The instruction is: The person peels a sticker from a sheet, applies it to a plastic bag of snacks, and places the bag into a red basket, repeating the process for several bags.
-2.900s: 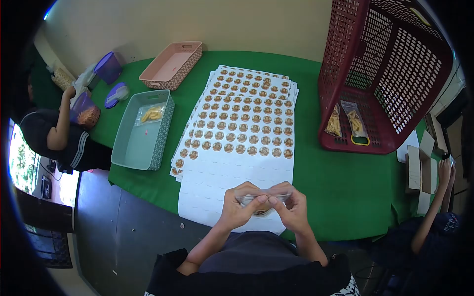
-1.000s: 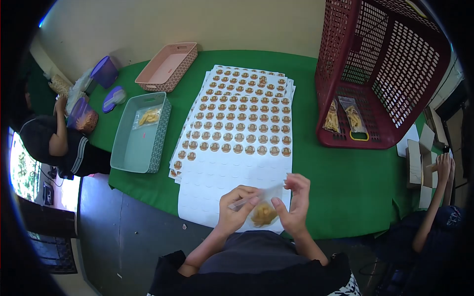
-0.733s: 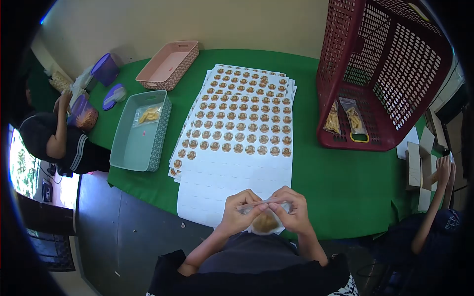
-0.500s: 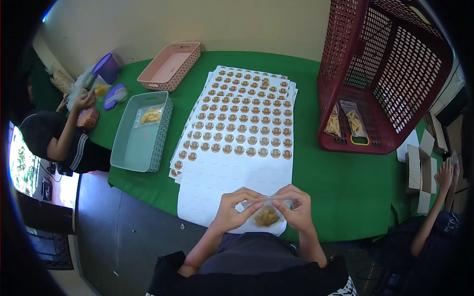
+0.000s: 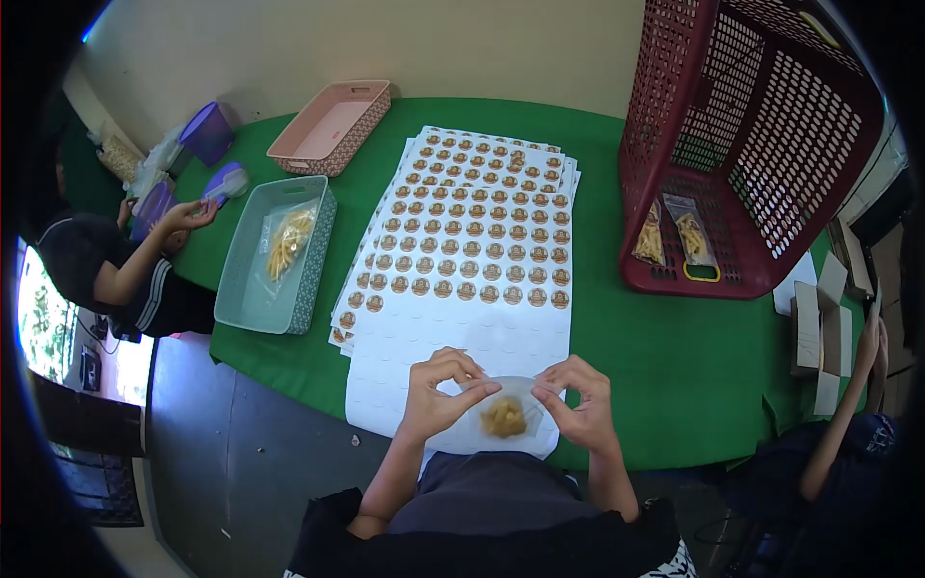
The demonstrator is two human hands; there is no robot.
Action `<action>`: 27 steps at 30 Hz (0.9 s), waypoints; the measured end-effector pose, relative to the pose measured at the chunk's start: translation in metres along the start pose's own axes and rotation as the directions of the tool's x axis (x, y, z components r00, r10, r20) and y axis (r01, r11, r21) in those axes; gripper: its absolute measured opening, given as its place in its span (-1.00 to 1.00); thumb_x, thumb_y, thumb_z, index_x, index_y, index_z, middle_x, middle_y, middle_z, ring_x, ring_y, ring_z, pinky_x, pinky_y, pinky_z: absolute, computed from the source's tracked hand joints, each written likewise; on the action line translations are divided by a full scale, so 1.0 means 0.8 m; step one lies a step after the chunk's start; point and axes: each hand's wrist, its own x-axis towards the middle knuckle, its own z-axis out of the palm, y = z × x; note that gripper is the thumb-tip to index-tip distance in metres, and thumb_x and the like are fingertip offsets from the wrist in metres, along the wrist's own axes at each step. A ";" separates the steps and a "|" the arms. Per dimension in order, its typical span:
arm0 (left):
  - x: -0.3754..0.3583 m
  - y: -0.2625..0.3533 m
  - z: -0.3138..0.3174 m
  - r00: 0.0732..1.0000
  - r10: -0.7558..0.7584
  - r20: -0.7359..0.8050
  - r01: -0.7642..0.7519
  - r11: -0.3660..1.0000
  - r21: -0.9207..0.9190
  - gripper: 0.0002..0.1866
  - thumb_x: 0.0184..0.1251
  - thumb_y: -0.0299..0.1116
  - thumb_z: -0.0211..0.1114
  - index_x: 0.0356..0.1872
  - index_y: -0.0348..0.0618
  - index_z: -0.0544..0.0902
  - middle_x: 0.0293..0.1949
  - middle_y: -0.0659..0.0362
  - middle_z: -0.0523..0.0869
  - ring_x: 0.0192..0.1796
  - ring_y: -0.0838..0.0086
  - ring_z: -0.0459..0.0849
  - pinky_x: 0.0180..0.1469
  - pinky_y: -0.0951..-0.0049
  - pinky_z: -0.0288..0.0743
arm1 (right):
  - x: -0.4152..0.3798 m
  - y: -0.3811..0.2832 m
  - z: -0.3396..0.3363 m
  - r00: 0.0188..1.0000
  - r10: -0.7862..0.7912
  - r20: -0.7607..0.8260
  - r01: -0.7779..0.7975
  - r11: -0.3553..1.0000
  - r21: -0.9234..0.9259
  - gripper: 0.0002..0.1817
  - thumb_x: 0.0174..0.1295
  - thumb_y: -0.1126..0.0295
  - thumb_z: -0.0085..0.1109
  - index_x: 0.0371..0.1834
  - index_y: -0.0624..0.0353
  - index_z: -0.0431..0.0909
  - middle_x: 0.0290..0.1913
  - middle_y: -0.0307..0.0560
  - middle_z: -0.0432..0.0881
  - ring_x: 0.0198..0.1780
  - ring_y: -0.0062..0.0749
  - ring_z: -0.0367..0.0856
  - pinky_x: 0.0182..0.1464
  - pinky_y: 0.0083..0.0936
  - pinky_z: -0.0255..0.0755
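Between my hands hangs a clear plastic bag [image 5: 504,418] with yellowish snack pieces gathered at its bottom. My left hand [image 5: 441,393] pinches the upper left corner between thumb and fingers. At the opposite upper corner my right hand [image 5: 580,405] pinches the bag the same way. The bag is held near my body, above the near end of the sticker sheets [image 5: 462,332]. Rows of round brown labels cover the far part of the top sheet, while its near part is bare white.
To the left stand a mint basket [image 5: 241,299] with bagged snacks and a pink basket [image 5: 328,144]. A maroon crate [image 5: 694,279] holding bagged snacks lies on its side at right, near an open cardboard box [image 5: 819,337]. People work at both sides; one hand [image 5: 188,217] reaches toward the mint basket.
My hands have drawn slightly apart, spreading the bag's top wider. Another snack bag now lies in the mint basket, and the left co-worker's hand, which held a bag, is now empty.
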 end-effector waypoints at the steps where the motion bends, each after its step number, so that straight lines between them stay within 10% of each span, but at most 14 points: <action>1: -0.002 0.000 0.004 0.998 -0.060 -0.031 0.058 0.997 -0.052 -0.82 -0.21 -0.51 0.41 -0.60 -0.23 0.53 -0.40 0.12 0.61 -0.30 0.44 0.53 -0.17 0.50 0.37 | -0.001 0.002 0.001 1.000 -0.001 0.001 0.001 1.000 0.001 -0.93 -0.06 0.60 0.15 -0.60 0.30 0.45 -0.46 -0.07 0.55 -0.40 -0.46 0.55 -0.34 -0.62 0.41; 4: 0.000 0.003 0.027 0.932 -0.039 -0.361 0.028 0.999 -0.036 -0.70 -0.18 -0.48 0.40 -0.36 -0.22 0.51 -0.12 0.06 0.51 -0.20 0.43 0.50 -0.14 0.45 0.37 | -0.002 0.007 0.005 0.977 0.192 -0.090 -0.173 0.968 0.180 -0.94 -0.01 0.58 0.12 -0.52 0.31 0.43 -0.34 -0.02 0.56 -0.36 -0.47 0.56 -0.25 -0.62 0.44; 7: -0.005 -0.003 0.018 0.992 -0.018 -0.126 0.028 0.997 0.071 -0.43 -0.16 -0.36 0.40 -0.04 -0.24 0.39 0.02 0.02 0.37 -0.02 0.36 0.42 -0.05 0.41 0.35 | 0.000 0.004 0.009 0.933 0.303 -0.193 -0.246 0.931 0.271 -0.91 0.05 0.54 0.07 -0.39 0.31 0.41 -0.16 0.06 0.53 -0.31 -0.49 0.56 -0.21 -0.64 0.45; 12: 0.000 0.016 0.026 0.989 0.008 0.150 -0.002 0.999 -0.038 -0.19 -0.21 -0.23 0.43 0.13 -0.29 0.26 0.11 0.04 0.27 0.14 0.32 0.30 0.08 0.43 0.24 | 0.002 -0.015 0.019 0.981 0.012 0.193 -0.037 0.991 0.126 -0.68 0.09 0.33 0.05 -0.11 0.26 0.39 0.11 0.14 0.33 0.06 -0.21 0.37 0.09 -0.38 0.23; 19: -0.008 0.016 0.024 0.885 -0.465 0.014 0.420 0.786 -0.453 -0.73 0.25 -0.30 0.05 -0.26 -0.36 0.50 -0.15 0.04 0.53 -0.13 0.38 0.55 -0.03 0.48 0.36 | -0.003 0.006 0.021 0.995 0.099 -0.020 -0.098 0.994 0.054 -0.60 -0.02 0.34 0.18 -0.12 0.26 0.37 0.02 0.07 0.35 0.07 -0.23 0.31 0.08 -0.39 0.19; 22: -0.011 0.014 0.029 0.877 -0.477 -0.061 0.373 0.754 -0.540 -0.77 0.23 -0.31 0.08 -0.37 -0.34 0.48 -0.19 0.09 0.54 -0.19 0.41 0.59 -0.08 0.50 0.40 | -0.002 0.009 0.015 0.976 0.216 -0.005 -0.214 0.970 0.119 -0.57 -0.10 0.29 0.28 -0.20 0.28 0.40 -0.09 0.04 0.42 -0.04 -0.38 0.39 -0.02 -0.45 0.28; 24: -0.013 0.003 0.032 0.895 -0.441 -0.066 0.337 0.765 -0.549 -0.78 0.20 -0.32 0.12 -0.35 -0.33 0.48 -0.21 0.09 0.54 -0.19 0.41 0.58 -0.07 0.50 0.39 | -0.001 0.006 0.010 0.893 0.317 0.319 -0.364 0.926 0.101 -0.60 -0.09 0.29 0.29 -0.23 0.29 0.41 -0.25 -0.02 0.51 -0.16 -0.47 0.45 -0.11 -0.49 0.33; 27: -0.012 0.000 0.037 0.924 -0.373 -0.082 0.287 0.821 -0.494 -0.75 0.11 -0.34 0.22 -0.31 -0.33 0.47 -0.25 0.10 0.53 -0.22 0.44 0.57 -0.06 0.50 0.38 | -0.013 0.022 0.021 0.920 0.310 0.239 -0.355 0.918 0.177 -0.67 -0.05 0.33 0.27 -0.30 0.30 0.42 -0.38 -0.11 0.56 -0.30 -0.55 0.51 -0.20 -0.56 0.38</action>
